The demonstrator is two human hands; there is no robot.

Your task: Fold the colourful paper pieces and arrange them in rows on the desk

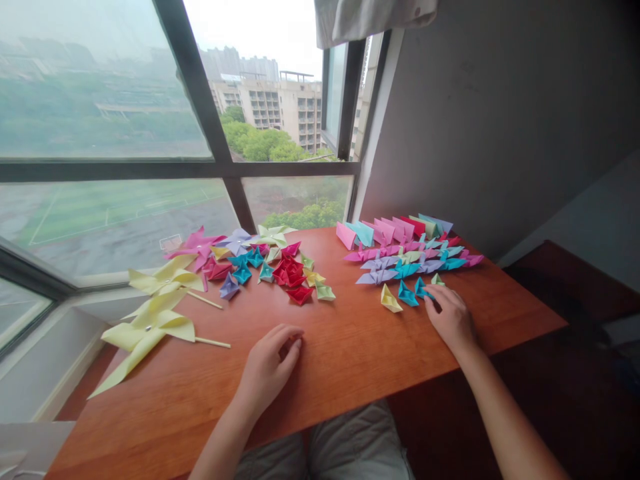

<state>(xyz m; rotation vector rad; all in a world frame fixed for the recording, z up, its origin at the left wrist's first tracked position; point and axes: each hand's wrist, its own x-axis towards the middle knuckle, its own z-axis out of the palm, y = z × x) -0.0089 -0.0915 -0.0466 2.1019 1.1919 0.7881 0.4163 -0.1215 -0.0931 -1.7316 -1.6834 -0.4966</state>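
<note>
My right hand point(451, 317) reaches to the right part of the table, thumb and forefinger closed on a small blue paper boat point(421, 288). Left of that boat stand another blue paper boat point(407, 293) and a yellow paper boat point(391, 299). A pale green paper boat point(437, 280) shows just behind my fingertips. My left hand point(274, 360) rests on the table near its front edge, fingers curled in and thumb close to the forefinger. Nothing shows in it. Beyond it lies a cluster of red, blue, green and yellow paper boats point(289, 272).
Rows of folded paper cranes point(379, 276) and paper planes point(400, 230) line the back right of the wooden table point(340, 360). Yellow pinwheels point(148, 328) on sticks lie at the left, with a pink pinwheel point(199, 247) behind. A window point(270, 167) and grey wall point(475, 120) border the table.
</note>
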